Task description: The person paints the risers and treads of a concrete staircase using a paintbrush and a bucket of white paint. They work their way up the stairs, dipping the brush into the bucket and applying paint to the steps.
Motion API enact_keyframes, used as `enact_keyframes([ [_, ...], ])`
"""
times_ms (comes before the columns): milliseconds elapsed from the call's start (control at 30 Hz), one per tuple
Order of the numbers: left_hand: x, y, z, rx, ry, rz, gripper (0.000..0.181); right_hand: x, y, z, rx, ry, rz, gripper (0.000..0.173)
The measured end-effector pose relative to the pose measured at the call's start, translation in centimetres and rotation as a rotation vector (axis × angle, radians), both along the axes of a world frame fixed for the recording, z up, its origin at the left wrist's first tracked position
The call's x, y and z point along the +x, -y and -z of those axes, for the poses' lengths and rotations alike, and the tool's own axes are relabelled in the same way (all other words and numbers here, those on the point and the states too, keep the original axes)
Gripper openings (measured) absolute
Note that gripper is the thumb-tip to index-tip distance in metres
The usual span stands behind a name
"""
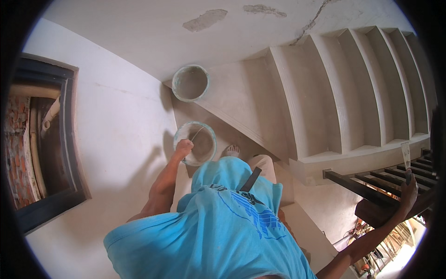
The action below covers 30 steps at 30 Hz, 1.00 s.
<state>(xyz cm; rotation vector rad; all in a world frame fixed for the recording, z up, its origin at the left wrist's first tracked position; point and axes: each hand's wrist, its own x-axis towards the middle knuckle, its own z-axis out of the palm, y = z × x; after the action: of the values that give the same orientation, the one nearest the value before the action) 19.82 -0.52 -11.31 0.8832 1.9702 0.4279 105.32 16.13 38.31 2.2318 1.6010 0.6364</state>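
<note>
My left hand [184, 148] grips the thin wire handle of a bucket [211, 137] with a pale, plaster-smeared rim. The bucket is below me by the white wall, beside my bare foot [231, 150]; whether it touches the floor, I cannot tell. A second, similar bucket [208, 82] stands farther off in the corner, apart from my hands, with greyish material inside. Far to the right, my right hand [409, 190] is closed around the dark handle of a putty knife [406, 155], its flat blade pointing away from me. That hand is over the dark stair railing [362, 188].
Concrete steps [310, 97] rise to the right, and a diagonal step edge [233, 125] crosses near my feet. The far wall has a crack [310, 25] and rough patches [205, 20]. A dark-framed window [69, 139] opens at left. Beyond the railing lies a lower, cluttered area [386, 247].
</note>
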Motion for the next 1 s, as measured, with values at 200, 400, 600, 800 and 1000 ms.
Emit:
enact_keyframes([
  [200,-0.1,-0.8,-0.2,0.039,0.044,0.011,0.020,1.0,0.2,0.1,0.029,-0.012,0.003,0.060],
  [400,0.1,-0.9,0.3,0.000,-0.058,0.061,0.022,-1.8,0.0,-0.5,-0.044,-0.092,0.062,0.055],
  [600,1.3,-1.8,-1.8,-0.040,0.003,0.043,0.021,-1.2,0.3,-0.2,-0.007,-0.058,0.034,0.054],
  [800,2.0,-3.7,-3.5,0.029,0.000,0.084,0.020,0.4,0.6,0.6,0.044,-0.051,0.014,0.056],
  [1000,3.9,-7.5,-5.3,0.049,0.133,0.088,0.020,-1.3,1.4,0.2,0.008,-0.057,-0.021,0.058],
])
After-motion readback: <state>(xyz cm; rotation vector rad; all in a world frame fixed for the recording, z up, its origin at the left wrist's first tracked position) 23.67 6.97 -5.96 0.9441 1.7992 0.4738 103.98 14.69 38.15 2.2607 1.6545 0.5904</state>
